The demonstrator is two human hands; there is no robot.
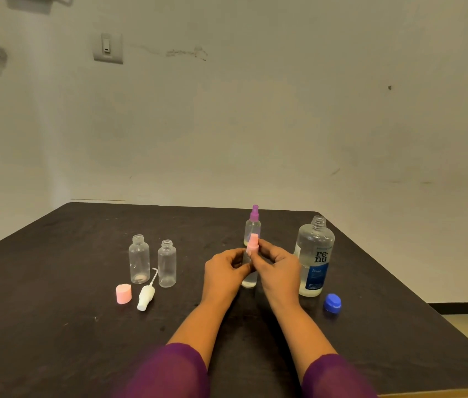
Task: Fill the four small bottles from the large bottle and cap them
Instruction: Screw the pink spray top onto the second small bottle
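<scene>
I see both hands meeting near the middle of the dark worktop [54,311]. My left hand [224,268] is curled round the body of a small bottle [249,281], which stands upright, and the fingers of my right hand [278,268] pinch the pink spray top [253,242] seated on its neck. Behind it, towards the far edge, stands a second small bottle with a purple spray top [253,228]. The large bottle [314,257] is upright just beside my right hand, on the side of the right edge, its neck open, and its blue cap [332,303] lies nearer the front. Towards the left edge two clear bottles [139,259] and [166,264] stand open, with a pink cap [123,293] and a white spray top [146,295] lying in front of them.
</scene>
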